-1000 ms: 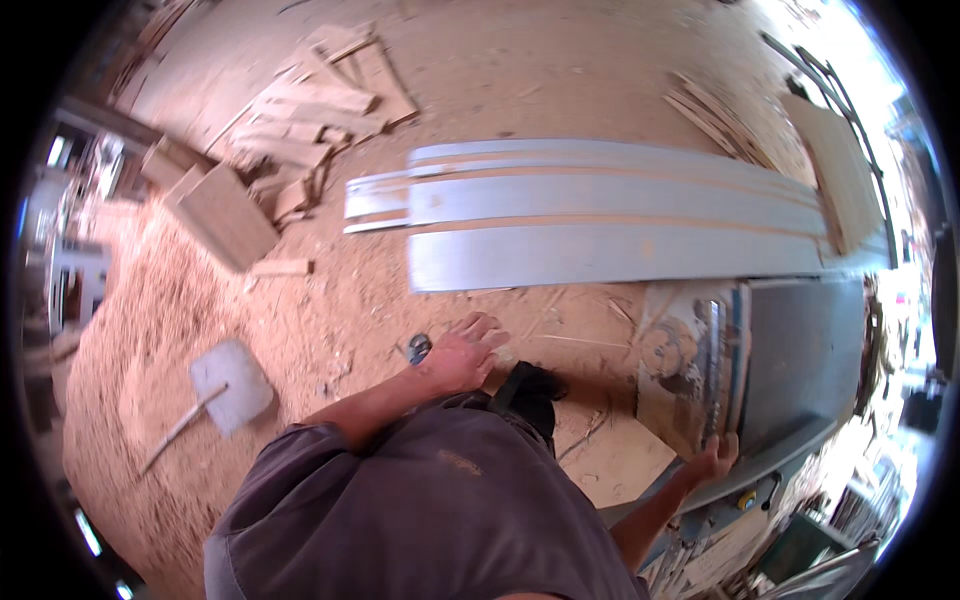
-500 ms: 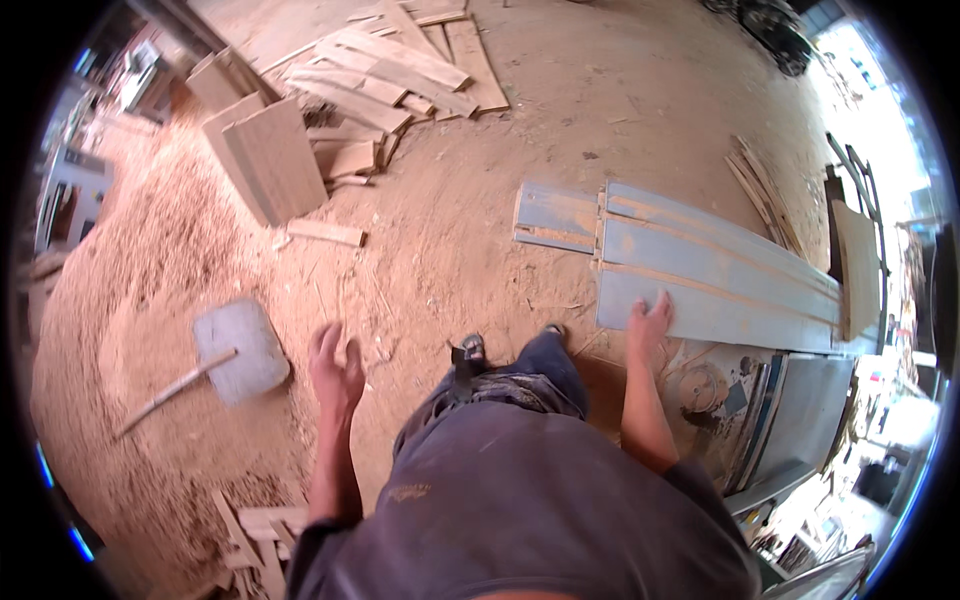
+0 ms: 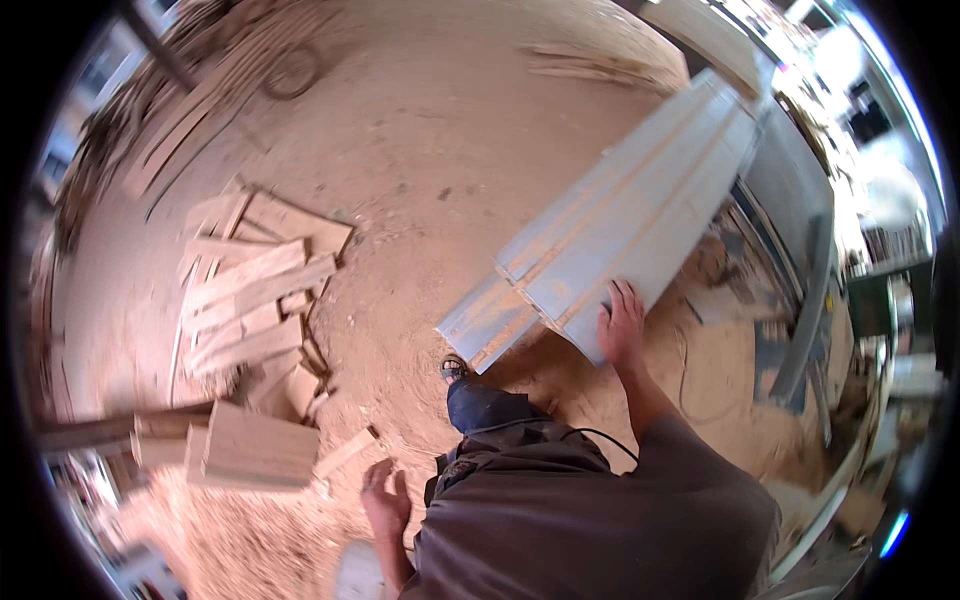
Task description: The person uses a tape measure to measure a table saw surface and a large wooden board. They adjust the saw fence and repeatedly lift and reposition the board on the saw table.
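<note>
My right hand point(image 3: 622, 328) lies flat, fingers stretched out, near the edge of a long grey machine table point(image 3: 625, 205) dusted with sawdust. Nothing shows in its grip. The table slants away to the far right, with a narrower grey extension point(image 3: 490, 322) at its near end. On the left, my left hand point(image 3: 386, 500) hangs in the air, empty, its fingers apart and slightly bent. A short strip of wood point(image 3: 345, 452) lies on the ground just beyond that hand. Beside the strip stand a few thick boards point(image 3: 262, 446).
A loose pile of planks point(image 3: 250, 285) lies on the dusty floor to the left. Sawdust point(image 3: 230, 530) is heaped at the lower left, with part of a grey shovel blade point(image 3: 358, 572) near my left arm. Long timber point(image 3: 205, 100) and a round hoop point(image 3: 292, 72) lie at the far left.
My view has swung to the right and my body has come nearer the table. The right hand stays on the grey surface; my left hand appears lower, beside my hip.
</note>
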### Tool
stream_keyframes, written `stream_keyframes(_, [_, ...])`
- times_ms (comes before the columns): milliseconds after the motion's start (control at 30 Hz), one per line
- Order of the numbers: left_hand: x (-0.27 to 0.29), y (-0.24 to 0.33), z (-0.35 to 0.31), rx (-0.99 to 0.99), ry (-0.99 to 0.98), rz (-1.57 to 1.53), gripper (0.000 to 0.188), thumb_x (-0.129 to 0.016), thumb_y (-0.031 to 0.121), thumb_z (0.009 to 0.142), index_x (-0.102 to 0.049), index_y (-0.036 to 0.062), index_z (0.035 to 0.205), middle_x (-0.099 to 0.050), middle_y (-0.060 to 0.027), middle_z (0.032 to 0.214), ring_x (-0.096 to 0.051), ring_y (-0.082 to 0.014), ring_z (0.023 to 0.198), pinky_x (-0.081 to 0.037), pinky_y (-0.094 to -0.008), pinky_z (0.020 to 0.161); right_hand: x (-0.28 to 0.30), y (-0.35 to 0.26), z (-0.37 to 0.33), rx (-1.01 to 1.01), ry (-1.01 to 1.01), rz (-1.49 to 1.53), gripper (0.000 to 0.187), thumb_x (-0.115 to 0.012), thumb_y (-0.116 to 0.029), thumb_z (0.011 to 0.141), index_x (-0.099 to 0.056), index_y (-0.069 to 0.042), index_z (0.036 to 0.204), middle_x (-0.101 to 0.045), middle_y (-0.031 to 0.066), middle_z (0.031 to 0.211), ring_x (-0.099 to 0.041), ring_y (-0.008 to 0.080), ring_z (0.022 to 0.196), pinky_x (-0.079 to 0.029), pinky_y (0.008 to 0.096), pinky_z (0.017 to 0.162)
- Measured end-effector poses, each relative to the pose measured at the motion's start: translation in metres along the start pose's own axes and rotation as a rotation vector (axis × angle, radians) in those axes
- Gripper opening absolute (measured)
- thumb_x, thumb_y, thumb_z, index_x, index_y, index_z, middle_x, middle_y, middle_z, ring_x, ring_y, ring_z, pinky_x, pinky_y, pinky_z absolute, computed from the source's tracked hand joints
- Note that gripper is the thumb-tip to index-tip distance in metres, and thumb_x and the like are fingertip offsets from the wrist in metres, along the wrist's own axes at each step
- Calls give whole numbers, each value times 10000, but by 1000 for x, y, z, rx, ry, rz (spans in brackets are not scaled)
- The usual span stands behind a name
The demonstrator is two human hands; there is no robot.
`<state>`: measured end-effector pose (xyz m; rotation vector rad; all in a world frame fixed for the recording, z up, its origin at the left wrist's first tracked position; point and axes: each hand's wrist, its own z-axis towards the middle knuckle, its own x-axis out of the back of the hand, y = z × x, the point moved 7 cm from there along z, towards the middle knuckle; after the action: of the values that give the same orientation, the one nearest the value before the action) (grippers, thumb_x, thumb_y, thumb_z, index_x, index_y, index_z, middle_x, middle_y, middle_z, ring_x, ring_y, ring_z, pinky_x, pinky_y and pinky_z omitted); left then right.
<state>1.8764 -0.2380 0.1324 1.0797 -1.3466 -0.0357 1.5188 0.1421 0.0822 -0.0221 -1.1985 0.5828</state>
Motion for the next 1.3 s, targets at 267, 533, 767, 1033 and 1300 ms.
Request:
stream_keyframes(267, [98,-79,158,54,118,5,241,-602,99,881,-672,-63,1044,-703,-200,823,-679,-317,735,-530,-384,717,-16,13,-10,-304,50,-178,532,-578,-90,802,-523,-26,1327,-471,150,1415,-398,353,1357,-290,493,1139])
stream_keyframes(533, [-10,-228,239,64,-552,284,318,-603,135,847,-686,-62,1082,-696,-242,846,-680,-364,739,-534,-435,703,-38,-46,-2,-657,177,-281,546,-624,-167,850,-500,-50,1368,-452,169,1441,-374,373,1374,-258,516,1158])
stream_keyframes(767, [42,-295,376,-78,-616,347,331,-601,141,836,-689,-64,1081,-690,-251,836,-677,-379,736,-533,-449,703,-82,-57,-3,-962,269,-414,539,-595,-190,883,-490,-13,1381,-428,173,1484,-360,366,1391,-258,503,1158])
stream_keyframes(1033, [123,-195,636,-322,-297,220,382,-613,129,828,-665,-61,1155,-696,-215,860,-670,-353,767,-534,-436,738,-108,-106,3,-1259,256,-444,554,-611,-262,888,-504,18,1355,-437,185,1473,-351,374,1392,-279,504,1144])
stream_keyframes(1300, [59,-112,780,-381,-423,131,398,-645,162,840,-655,-38,1183,-699,-210,918,-667,-359,817,-527,-436,770,-151,-135,87,-1494,278,-522,594,-611,-249,872,-462,-7,1393,-391,202,1491,-328,402,1402,-272,512,1157])
